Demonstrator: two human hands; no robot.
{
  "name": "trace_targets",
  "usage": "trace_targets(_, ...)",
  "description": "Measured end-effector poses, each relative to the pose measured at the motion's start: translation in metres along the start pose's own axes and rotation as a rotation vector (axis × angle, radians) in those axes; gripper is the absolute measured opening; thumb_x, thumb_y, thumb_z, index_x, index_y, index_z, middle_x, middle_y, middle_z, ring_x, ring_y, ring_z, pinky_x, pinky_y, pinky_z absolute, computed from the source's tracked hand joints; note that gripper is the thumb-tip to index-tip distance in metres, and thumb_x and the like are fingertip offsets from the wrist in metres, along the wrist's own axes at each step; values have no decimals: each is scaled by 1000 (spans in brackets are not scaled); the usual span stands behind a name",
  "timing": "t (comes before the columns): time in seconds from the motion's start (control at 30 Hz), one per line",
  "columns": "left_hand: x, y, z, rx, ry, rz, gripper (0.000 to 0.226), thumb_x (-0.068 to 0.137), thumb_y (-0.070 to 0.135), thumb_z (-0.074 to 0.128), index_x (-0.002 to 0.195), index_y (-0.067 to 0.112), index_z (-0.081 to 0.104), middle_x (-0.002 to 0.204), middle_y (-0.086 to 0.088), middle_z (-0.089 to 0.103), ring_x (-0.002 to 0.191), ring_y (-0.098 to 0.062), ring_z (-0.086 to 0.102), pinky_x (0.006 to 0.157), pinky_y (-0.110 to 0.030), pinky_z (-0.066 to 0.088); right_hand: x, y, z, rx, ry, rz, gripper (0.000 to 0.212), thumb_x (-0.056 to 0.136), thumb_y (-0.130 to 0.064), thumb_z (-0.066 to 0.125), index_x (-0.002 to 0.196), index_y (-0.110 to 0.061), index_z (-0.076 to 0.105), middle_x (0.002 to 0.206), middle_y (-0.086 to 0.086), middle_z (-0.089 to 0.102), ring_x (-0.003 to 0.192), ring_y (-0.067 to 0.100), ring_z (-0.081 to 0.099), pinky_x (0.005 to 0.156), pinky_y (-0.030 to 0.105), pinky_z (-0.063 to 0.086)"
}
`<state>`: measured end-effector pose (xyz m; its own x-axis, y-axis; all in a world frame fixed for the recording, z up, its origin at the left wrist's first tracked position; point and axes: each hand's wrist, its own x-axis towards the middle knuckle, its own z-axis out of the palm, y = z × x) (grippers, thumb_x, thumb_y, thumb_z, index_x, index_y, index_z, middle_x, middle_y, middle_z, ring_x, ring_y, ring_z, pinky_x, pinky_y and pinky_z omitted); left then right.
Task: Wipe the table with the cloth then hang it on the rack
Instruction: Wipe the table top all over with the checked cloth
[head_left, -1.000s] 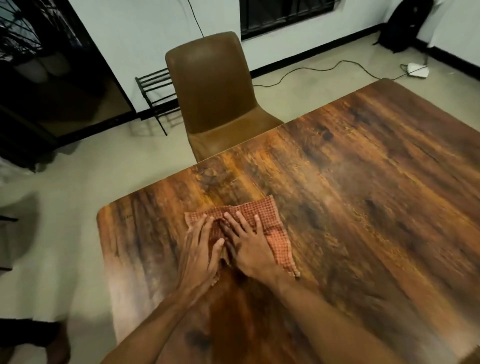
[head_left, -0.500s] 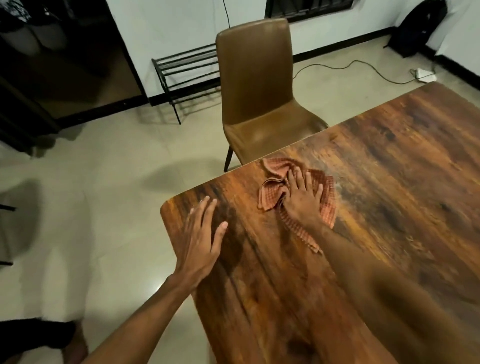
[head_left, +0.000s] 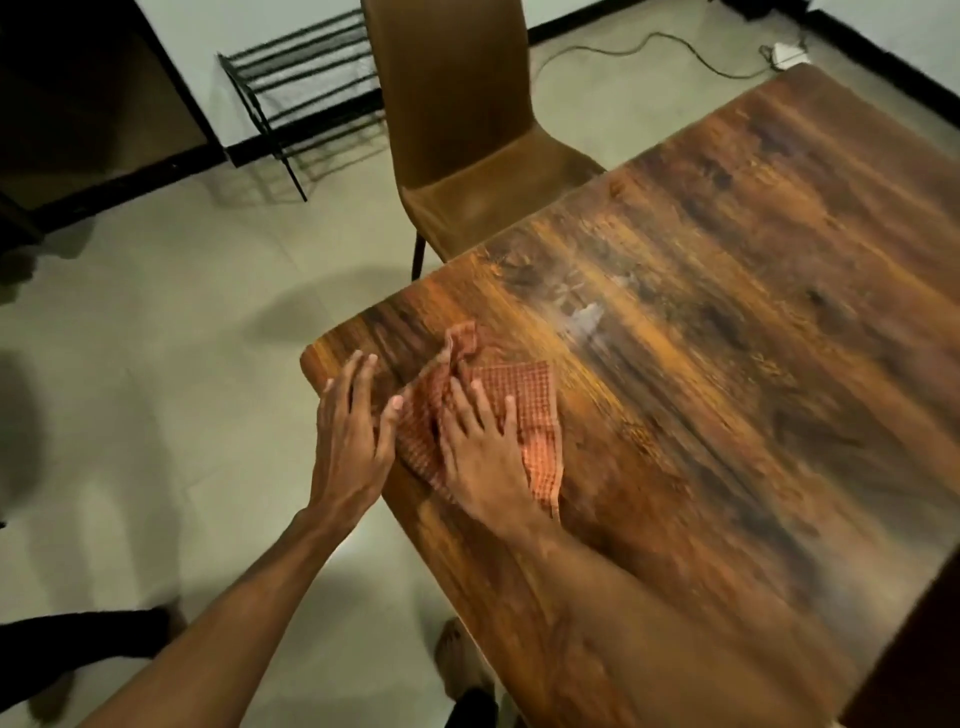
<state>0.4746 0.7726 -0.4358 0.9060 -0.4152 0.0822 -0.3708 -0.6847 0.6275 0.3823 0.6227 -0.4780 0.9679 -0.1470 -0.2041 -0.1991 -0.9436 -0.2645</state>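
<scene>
1. The right hand (head_left: 480, 447) lies flat, fingers spread, pressing on the orange checked cloth (head_left: 524, 415) and gripping nothing.
2. The left hand (head_left: 350, 441) rests open just beside it at the table's corner, its thumb touching the cloth's left edge.
3. The cloth sits rumpled near the left corner of the dark wood-grain table (head_left: 727, 364).
4. Beyond the table edge stands a brown leather chair (head_left: 457, 130).
5. Farther left, against the wall, is a black metal wire rack (head_left: 306, 88).
</scene>
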Motion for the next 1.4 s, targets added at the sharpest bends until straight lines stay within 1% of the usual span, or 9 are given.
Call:
trace_targets(0.1, -20, 20, 11, -26, -29, 43, 56, 105, 41, 37, 151, 10, 39, 161, -8, 33, 149, -25, 29, 122, -51, 25, -78, 23, 19, -35, 20, -17, 57, 110, -45, 18, 165, -29, 15, 175, -2, 3, 161, 23, -1, 125, 64, 8)
trace_targets(0.23, -47, 45, 24, -25, -82, 83, 58, 104, 49, 33, 153, 17, 35, 163, -5, 29, 151, -21, 25, 125, -47, 20, -126, 63, 11, -10, 64, 381, 66, 105, -39, 30, 166, -25, 7, 174, 1, -7, 160, 29, -6, 125, 66, 4)
trace_targets(0.4, -91, 78, 46, 23, -211, 177, 60, 103, 52, 30, 153, 19, 35, 163, -5, 29, 151, -20, 24, 126, -42, 13, -171, 15, 36, 38, 80, 188, 66, 107, -51, 34, 165, -30, 10, 174, -3, -1, 161, 25, -4, 126, 64, 2)
trace_targets(0.6, -140, 110, 57, 36, -297, 230, 61, 102, 53, 31, 154, 21, 33, 165, -2, 27, 152, -21, 21, 125, -38, 7, -239, 83, 22, 133, 127, 672, 72, 99, -52, 0, 166, -26, 10, 175, 1, 0, 161, 28, -3, 125, 65, -1)
trace_targets(0.67, -152, 115, 55, 42, -317, 254, 61, 102, 54, 30, 154, 21, 33, 165, -2, 26, 152, -21, 19, 126, -42, 10, -246, 43, 27, 169, 121, 604, 74, 98, -54, 5, 165, -24, 13, 172, 1, -6, 160, 32, -7, 124, 65, -9)
trace_targets(0.8, -160, 112, 48, 51, -332, 329, 58, 105, 49, 30, 154, 19, 33, 164, -3, 27, 150, -12, 14, 125, -41, 11, -264, -8, 46, 176, 76, 368, 72, 99, -57, 15, 165, -29, 17, 174, -1, 3, 161, 27, 2, 126, 64, 4)
trace_targets(1.0, -143, 109, 52, 36, -390, 408, 58, 104, 51, 31, 154, 22, 32, 164, -2, 28, 150, -15, 19, 124, -36, 7, -320, 55, 46, 218, 227, 960, 63, 109, -44, 31, 166, -27, 10, 174, -1, -6, 161, 26, -6, 127, 62, -3)
trace_targets(1.23, -121, 101, 65, -29, -529, 551, 59, 103, 46, 36, 154, 16, 35, 163, -6, 31, 149, -19, 23, 126, -39, 11, -258, -19, 64, 185, 181, 816, 61, 109, -50, 19, 165, -35, 2, 173, -6, -12, 159, 23, -13, 126, 62, 1)
trace_targets(1.4, -95, 90, 65, -74, -578, 630, 59, 103, 45, 36, 154, 16, 34, 163, -5, 30, 149, -16, 24, 126, -38, 10, -308, -23, 69, 235, 285, 1293, 63, 107, -48, 12, 166, -26, 10, 173, 2, -2, 161, 30, 1, 128, 60, 6)
